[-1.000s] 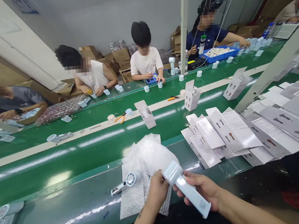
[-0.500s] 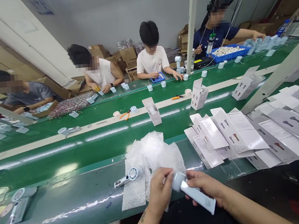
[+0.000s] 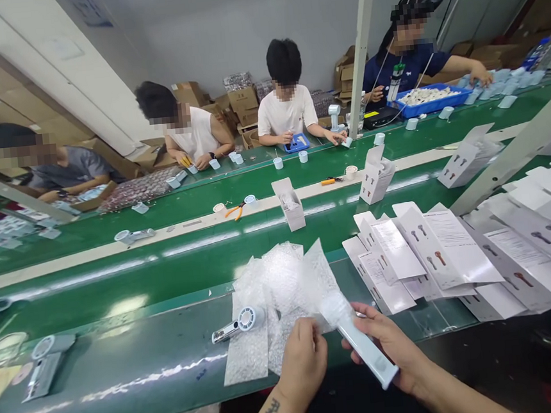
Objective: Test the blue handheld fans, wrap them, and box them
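Observation:
A light-blue handheld fan (image 3: 365,348) is in my right hand (image 3: 386,337), whose fingers wrap its handle from the right. The fan's head is inside a clear bubble-wrap bag (image 3: 320,270), while the handle sticks out toward me. My left hand (image 3: 304,352) pinches the bag's edge just left of the fan head. Beyond my left hand lies a pile of bubble-wrap bags (image 3: 281,273). On the pile's left side rests a second blue fan (image 3: 247,319), its round grille facing up. Another fan (image 3: 45,361) lies on the bench farther left.
Stacked open white boxes (image 3: 434,250) printed with fans stand at right. Beyond the bench runs a green conveyor (image 3: 187,253) carrying an open box (image 3: 289,204). Orange-handled pliers (image 3: 236,211) lie on the divider. Several co-workers sit across, near a blue tray of white parts (image 3: 433,108).
The fan's head has gone into the bubble-wrap bag, which now stands up around it. My left hand has moved down to the bag's edge. The view has shifted slightly left.

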The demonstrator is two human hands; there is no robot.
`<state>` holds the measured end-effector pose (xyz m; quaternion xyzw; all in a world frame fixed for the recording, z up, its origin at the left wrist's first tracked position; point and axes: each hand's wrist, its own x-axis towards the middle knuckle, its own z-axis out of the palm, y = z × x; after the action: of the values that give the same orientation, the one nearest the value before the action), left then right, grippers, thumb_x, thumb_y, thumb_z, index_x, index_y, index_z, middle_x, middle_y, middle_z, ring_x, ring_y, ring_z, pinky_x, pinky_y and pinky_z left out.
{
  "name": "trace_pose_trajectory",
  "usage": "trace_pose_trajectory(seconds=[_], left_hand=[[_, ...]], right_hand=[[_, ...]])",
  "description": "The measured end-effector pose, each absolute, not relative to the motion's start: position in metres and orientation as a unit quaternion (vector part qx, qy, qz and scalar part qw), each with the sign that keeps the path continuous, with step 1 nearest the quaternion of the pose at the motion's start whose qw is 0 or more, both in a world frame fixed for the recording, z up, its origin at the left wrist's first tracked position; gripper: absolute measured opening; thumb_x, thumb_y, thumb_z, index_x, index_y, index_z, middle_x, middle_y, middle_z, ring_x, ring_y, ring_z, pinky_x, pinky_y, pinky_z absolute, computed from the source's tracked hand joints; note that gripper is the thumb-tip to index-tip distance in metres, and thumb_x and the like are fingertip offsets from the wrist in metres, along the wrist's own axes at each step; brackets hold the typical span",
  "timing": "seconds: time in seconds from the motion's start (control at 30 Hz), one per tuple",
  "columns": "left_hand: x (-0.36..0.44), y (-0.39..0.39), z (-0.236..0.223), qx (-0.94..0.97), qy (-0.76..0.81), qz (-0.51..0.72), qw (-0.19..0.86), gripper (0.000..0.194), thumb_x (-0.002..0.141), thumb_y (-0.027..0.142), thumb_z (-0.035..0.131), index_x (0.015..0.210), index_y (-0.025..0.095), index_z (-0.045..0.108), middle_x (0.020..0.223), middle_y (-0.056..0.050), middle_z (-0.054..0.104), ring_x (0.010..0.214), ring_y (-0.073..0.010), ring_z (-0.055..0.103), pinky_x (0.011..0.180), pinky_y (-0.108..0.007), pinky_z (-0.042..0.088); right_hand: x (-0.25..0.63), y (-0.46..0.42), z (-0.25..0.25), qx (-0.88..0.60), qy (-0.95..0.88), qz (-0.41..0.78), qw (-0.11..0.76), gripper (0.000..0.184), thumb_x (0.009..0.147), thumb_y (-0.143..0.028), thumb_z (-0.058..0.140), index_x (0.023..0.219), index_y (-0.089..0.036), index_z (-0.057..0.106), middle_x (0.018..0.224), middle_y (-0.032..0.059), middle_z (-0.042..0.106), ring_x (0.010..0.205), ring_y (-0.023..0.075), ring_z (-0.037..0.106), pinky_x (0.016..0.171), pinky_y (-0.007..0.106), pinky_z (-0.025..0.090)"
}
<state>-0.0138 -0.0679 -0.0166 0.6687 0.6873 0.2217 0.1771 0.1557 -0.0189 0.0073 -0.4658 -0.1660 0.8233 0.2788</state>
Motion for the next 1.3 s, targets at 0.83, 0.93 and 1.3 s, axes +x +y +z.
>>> trace_pose_trajectory(seconds=[0.83,0.93,1.3], left_hand=[[-0.019,-0.052,0.052,0.58,0.677,0.298,0.341,0.023,0.08,0.028,0.046,0.084,0.02,0.068,0.067,-0.004,0.067,0.06,-0.0177,0.06,0.061,-0.027,0.048],[-0.028,-0.056,0.061,0.606,0.653,0.315,0.326,0.033,0.078,0.037,0.055,0.106,0.023,0.064,0.095,-0.008,0.068,0.083,-0.0223,0.063,0.073,-0.031,0.051],[-0.028,-0.055,0.035,0.484,0.654,0.362,0.455,0.031,0.075,0.044,0.058,0.093,0.021,0.067,0.091,-0.003,0.071,0.084,-0.0234,0.063,0.076,-0.029,0.051]], right_hand=[[0.186,-0.007,0.026,-0.454,-0.608,0.606,0.238,0.024,0.084,-0.043,0.056,0.096,-0.024,0.066,0.08,0.0036,0.065,0.07,0.0179,0.057,0.07,0.031,0.045],[0.184,-0.002,0.054,-0.402,-0.691,0.562,0.212,0.027,0.091,-0.038,0.044,0.101,-0.025,0.065,0.083,0.0039,0.067,0.072,0.0188,0.058,0.071,0.031,0.044],[0.165,0.147,0.077,-0.632,-0.692,0.326,0.121,0.035,0.082,-0.026,0.055,0.115,-0.013,0.057,0.13,0.0205,0.05,0.122,0.0358,0.041,0.098,0.052,0.029]])
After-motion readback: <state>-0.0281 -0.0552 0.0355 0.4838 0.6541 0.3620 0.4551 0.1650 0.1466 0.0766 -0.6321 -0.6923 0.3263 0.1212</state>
